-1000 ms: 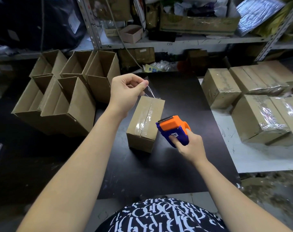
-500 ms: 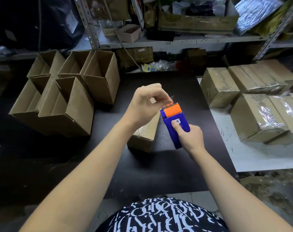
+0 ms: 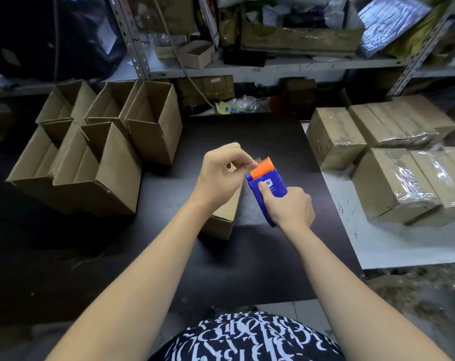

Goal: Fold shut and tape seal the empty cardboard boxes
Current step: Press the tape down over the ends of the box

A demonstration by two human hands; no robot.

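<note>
Hiding most of the box [image 3: 221,221], left hand [image 3: 221,174], perhaps pinching tape [image 3: 258,159] at dispenser [image 3: 269,182].

You face black worktop [image 3: 247,269]. White tabletop [image 3: 382,246] adjoins at 3 o'clock. Grey metal shelving [image 3: 299,66] at 12 o'clock, crammed with clutter. Littered floor [image 3: 416,290] at 4 o'clock. Light dim, darkest at 10 o'clock.

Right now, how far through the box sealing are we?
Done: taped boxes grouped on the right. In hand: right hand grips the tape dispenser, left hand pinches the tape end at its orange edge, above one box on the table, top hidden. Left: the open boxes on the left.
</note>
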